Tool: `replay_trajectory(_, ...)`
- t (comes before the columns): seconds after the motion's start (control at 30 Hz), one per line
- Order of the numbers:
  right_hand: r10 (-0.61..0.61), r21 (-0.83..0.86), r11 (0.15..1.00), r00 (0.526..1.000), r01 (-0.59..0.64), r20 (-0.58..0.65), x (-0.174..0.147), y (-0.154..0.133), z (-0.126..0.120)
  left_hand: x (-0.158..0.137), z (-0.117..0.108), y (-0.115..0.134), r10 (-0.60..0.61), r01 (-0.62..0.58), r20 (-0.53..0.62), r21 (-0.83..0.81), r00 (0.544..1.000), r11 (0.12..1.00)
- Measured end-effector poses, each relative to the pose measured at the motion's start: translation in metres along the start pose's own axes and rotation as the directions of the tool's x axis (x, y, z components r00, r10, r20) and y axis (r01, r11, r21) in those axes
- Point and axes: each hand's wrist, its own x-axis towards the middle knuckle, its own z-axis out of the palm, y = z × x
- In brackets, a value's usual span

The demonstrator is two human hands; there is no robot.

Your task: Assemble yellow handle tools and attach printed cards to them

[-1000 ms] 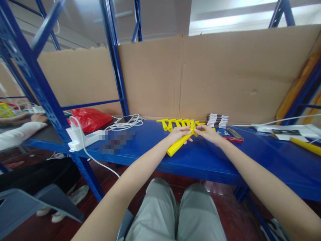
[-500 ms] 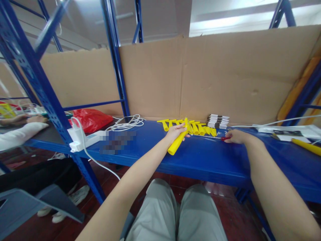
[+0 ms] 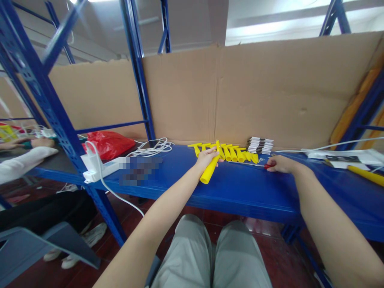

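The right hand [image 3: 280,164] is sitting farther right than a second ago, off the yellow handle [image 3: 210,171].
At frame centre, the left hand [image 3: 207,157] is gripping it, probably light, stiff, best taken mid-length; right of centre, the right is clasping a red-handled screwdriver [image 3: 266,166].

This looks like a workshop: a blue metal bench [image 3: 246,188] stands between perforated rack posts [image 3: 54,104], with cardboard sheets [image 3: 270,88] for a back wall, a row of matching yellow parts [image 3: 233,154], a screwdriver [image 3: 252,164], a power strip [image 3: 111,164], and another person's white sleeve [image 3: 39,158] at the neighbouring bench [image 3: 64,162].
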Motion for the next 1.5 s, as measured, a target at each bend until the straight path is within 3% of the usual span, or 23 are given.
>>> replay_trajectory(0.23, -0.034, 0.117, 0.992, 0.988, 0.052, -0.150, 0.000, 0.002, -0.003, -0.002, 0.000, -0.002, 0.000, 0.001, -0.013, 0.016, 1.000, 1.000)
replay_trajectory(0.37, -0.109, 0.220, 0.963, 0.971, 0.156, -0.213, -0.002, -0.009, -0.006, -0.006, 0.002, 0.001, -0.038, 0.038, -0.015, 0.072, 0.999, 0.997)
replay_trajectory(0.53, -0.172, 0.296, 0.927, 0.963, 0.230, -0.208, -0.004, -0.020, -0.006, -0.006, 0.003, 0.002, -0.049, 0.050, -0.018, 0.099, 0.999, 0.994)
replay_trajectory(1.5, -0.146, 0.324, 0.922, 0.965, 0.213, -0.218, -0.002, -0.020, -0.003, -0.002, 0.000, -0.003, -0.066, 0.065, 0.009, 0.103, 0.998, 0.993)
